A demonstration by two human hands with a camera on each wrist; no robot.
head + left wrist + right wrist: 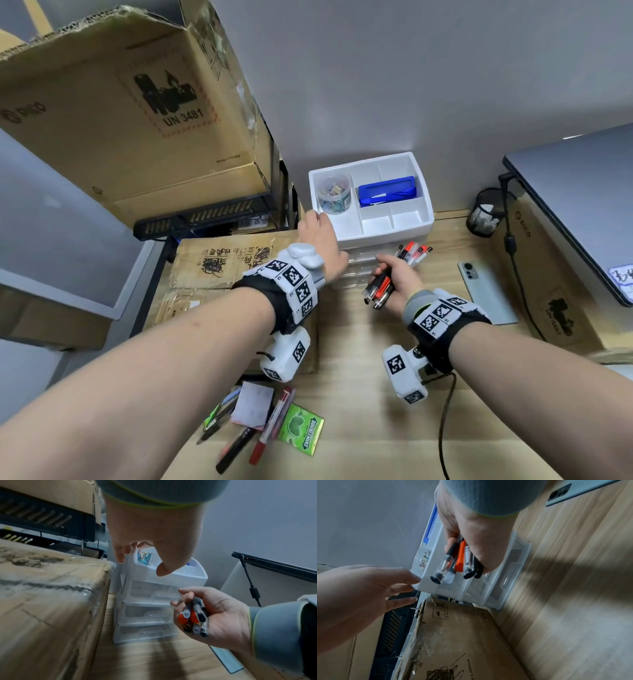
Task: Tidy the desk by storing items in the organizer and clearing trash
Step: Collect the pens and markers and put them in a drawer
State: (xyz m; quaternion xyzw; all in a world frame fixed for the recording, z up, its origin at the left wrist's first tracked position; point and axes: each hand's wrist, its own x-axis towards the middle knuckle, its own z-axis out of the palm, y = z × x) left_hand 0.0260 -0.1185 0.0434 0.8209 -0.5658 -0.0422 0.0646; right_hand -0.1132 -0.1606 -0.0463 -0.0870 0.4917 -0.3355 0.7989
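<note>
A white desk organizer (414,226) stands against the wall, with an open top tray and three clear drawers (150,592) that look closed. The tray holds a jar of coloured clips (334,193) and a blue box (387,191). My left hand (320,236) rests with straight fingers on the organizer's (433,586) front left corner. My right hand (399,277) grips a bundle of red and black pens (412,253) just in front of the drawers. In the wrist views the pens (193,616) (453,563) sit in a closed fist.
Near the desk's front edge lie several loose pens (270,425), a grey note pad (253,404) and a green gum pack (301,428). A phone (486,287), mesh cup (484,212), laptop (582,198) and cable (445,428) are at right. Cardboard boxes (219,263) crowd the left.
</note>
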